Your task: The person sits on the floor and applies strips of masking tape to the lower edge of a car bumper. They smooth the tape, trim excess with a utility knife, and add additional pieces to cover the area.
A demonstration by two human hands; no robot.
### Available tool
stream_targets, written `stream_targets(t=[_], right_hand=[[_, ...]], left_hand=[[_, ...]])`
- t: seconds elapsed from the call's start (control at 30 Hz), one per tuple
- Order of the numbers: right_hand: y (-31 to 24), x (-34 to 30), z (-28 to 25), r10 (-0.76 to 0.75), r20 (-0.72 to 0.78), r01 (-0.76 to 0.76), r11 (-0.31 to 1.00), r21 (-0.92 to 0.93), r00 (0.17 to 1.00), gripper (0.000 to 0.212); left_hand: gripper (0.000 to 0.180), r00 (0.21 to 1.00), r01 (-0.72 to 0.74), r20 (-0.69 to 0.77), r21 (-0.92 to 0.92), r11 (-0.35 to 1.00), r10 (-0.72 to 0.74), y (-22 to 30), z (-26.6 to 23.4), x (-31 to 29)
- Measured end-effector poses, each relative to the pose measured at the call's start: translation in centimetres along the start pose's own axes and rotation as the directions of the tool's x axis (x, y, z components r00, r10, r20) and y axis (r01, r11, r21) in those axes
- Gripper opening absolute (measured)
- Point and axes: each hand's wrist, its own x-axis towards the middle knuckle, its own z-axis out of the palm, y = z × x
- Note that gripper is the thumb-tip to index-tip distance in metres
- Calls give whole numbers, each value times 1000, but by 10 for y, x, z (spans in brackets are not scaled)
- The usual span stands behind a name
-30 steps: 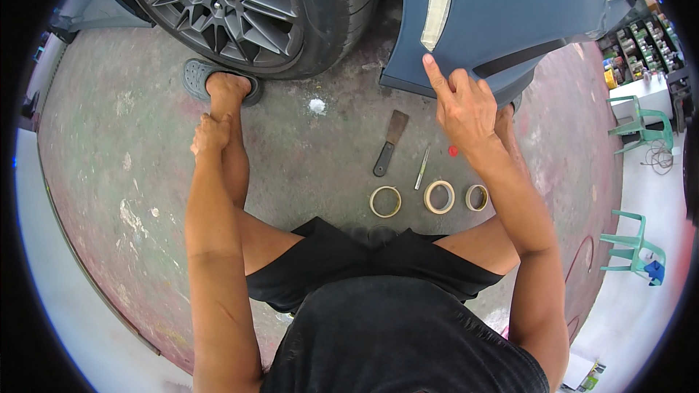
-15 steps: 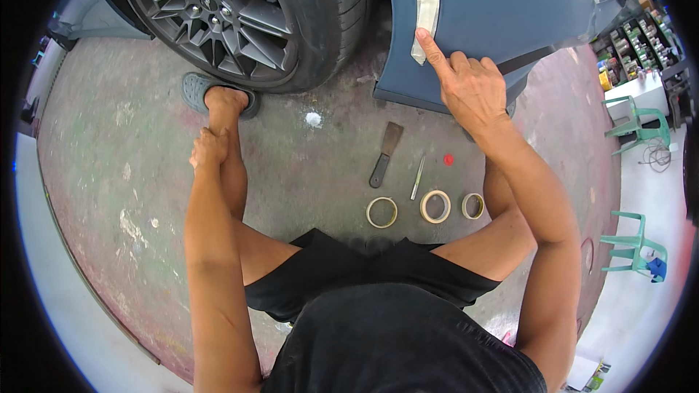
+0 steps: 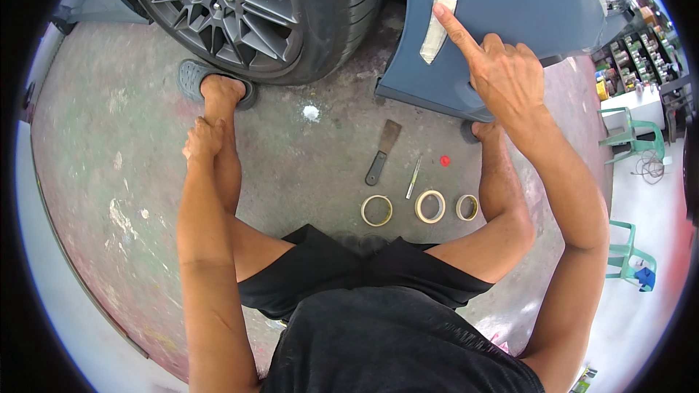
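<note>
A short strip of cream masking tape (image 3: 435, 44) is stuck on the blue-grey car body panel (image 3: 510, 4) behind the wheel. My right hand (image 3: 507, 76) points at it with the index finger stretched out, the fingertip touching the strip near its upper end. The other fingers are partly curled and hold nothing. Low on my left shin, just above the ankle, my left hand (image 3: 203, 138) is wrapped round the leg (image 3: 228, 175).
A scraper (image 3: 383, 151), a slim cutter-like tool (image 3: 413, 178), a red round piece (image 3: 445, 161) and three tape rolls (image 3: 430, 207) lie between my legs. The wheel (image 3: 320, 22) stands ahead. Green chairs (image 3: 632, 138) and a shelf (image 3: 644, 54) are at right.
My right index finger has slid up along the tape strip toward its upper end. My left hand stays on the shin. The view has shifted slightly.
</note>
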Motion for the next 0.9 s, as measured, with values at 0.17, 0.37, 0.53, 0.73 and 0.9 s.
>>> stream_targets(t=[0.17,0.37,0.53,0.73,0.9], right_hand=[[-19,-15,-8,-72,231,84,996,-41,970,108],[-21,-21,-11,-87,178,91,996,-15,980,104],[-7,7,-15,-83,103,94,989,-112,991,105],[-35,-21,11,-133,318,171,981,-95,939,102],[-38,-30,4,-169,383,171,985,29,908,107]], left_hand=[[80,1000,4,7,6,1000,-4,-3,1,2],[80,1000,4,6,6,1000,-4,0,-2,-5],[78,999,33,6,14,999,-33,0,-1,-1],[80,1000,-8,29,-3,1000,8,-2,-5,-2],[79,999,14,34,3,1000,-14,-3,-2,2]])
